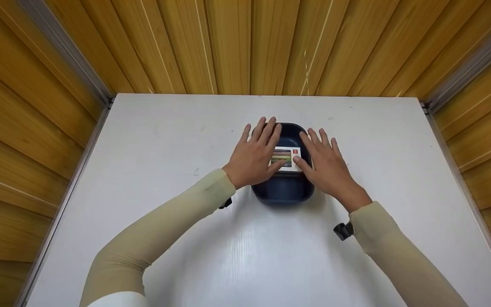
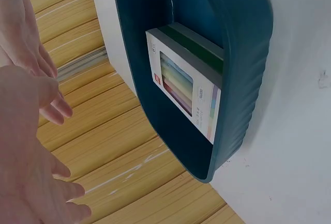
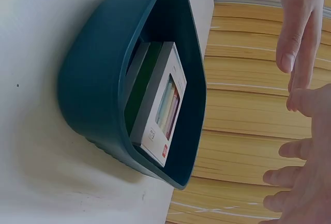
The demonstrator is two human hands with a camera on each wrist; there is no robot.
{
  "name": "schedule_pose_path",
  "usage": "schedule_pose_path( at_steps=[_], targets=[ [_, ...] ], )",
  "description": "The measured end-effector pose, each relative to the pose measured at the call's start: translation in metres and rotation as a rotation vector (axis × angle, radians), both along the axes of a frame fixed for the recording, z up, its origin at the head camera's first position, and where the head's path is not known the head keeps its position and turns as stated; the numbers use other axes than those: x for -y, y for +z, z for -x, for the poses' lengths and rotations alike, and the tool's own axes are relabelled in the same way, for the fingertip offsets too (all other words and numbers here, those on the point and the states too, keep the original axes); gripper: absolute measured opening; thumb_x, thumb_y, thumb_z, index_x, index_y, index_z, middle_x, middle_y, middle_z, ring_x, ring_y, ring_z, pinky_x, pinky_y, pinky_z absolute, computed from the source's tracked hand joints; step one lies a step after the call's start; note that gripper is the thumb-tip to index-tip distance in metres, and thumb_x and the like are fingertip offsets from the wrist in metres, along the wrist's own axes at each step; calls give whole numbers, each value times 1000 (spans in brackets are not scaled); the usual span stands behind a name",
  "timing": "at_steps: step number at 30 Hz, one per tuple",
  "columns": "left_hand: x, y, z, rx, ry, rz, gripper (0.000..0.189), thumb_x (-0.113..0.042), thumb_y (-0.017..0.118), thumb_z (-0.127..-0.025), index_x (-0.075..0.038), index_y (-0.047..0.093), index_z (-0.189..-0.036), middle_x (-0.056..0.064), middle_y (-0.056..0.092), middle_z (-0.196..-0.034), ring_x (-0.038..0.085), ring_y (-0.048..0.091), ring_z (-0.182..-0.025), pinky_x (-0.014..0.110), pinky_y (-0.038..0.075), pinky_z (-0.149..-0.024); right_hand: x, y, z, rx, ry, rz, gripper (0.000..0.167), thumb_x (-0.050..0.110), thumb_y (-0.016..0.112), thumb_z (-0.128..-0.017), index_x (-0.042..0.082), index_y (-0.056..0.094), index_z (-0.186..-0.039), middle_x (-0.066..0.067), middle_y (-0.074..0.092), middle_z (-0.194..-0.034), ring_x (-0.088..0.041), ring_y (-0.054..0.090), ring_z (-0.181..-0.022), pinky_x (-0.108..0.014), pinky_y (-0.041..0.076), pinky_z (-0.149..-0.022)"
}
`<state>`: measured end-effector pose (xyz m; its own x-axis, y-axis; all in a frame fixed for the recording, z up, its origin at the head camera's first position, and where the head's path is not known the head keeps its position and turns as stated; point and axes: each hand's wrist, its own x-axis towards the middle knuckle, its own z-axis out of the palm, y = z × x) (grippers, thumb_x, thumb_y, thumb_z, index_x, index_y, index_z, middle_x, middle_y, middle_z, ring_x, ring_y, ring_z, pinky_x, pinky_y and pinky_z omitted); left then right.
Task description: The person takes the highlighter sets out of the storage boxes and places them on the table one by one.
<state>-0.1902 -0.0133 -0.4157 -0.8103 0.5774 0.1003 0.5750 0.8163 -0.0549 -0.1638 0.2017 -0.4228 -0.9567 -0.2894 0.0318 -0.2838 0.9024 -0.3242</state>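
Observation:
A dark blue-teal plastic bin (image 1: 283, 196) stands on the table. Inside lies a white box (image 2: 201, 100) whose window shows pastel-coloured sticks. Under it, a green layer (image 3: 143, 81) and another pale layer show in the wrist views. My left hand (image 1: 252, 157) hovers over the bin's left side, fingers spread and straight, its thumb overlapping the box in the head view. On the other side, my right hand (image 1: 327, 167) is spread with its thumb pointing at the box's right end. Both wrist views show the hands apart from the bin, holding nothing.
The white table (image 1: 164, 140) extends around the bin on all sides. Yellow wood-look panels (image 1: 228, 47) wall in its back and both sides, with grey metal posts (image 1: 70, 47) at the far corners.

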Motion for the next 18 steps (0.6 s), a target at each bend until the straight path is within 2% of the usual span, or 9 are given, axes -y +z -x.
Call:
schedule_pose_path(
  at_steps=[8, 18],
  targets=[
    [-3, -1, 2, 18, 0, 23, 85, -63, 36, -95, -9, 9, -156, 11, 8, -164, 30, 10, -151, 52, 20, -119, -4, -6, 0, 11, -12, 25, 71, 53, 41, -99, 15, 20, -155, -16, 19, -161, -37, 6, -151, -59, 6, -119],
    [-4, -6, 2, 40, -8, 14, 86, -62, 39, -95, -9, 10, -156, 11, 8, -164, 30, 9, -152, 52, 20, -119, -4, -13, 1, 40, -23, 16, 69, 47, 45, -99, 14, 21, -155, -15, 18, -161, -37, 8, -150, -58, 7, -119]
  ],
)
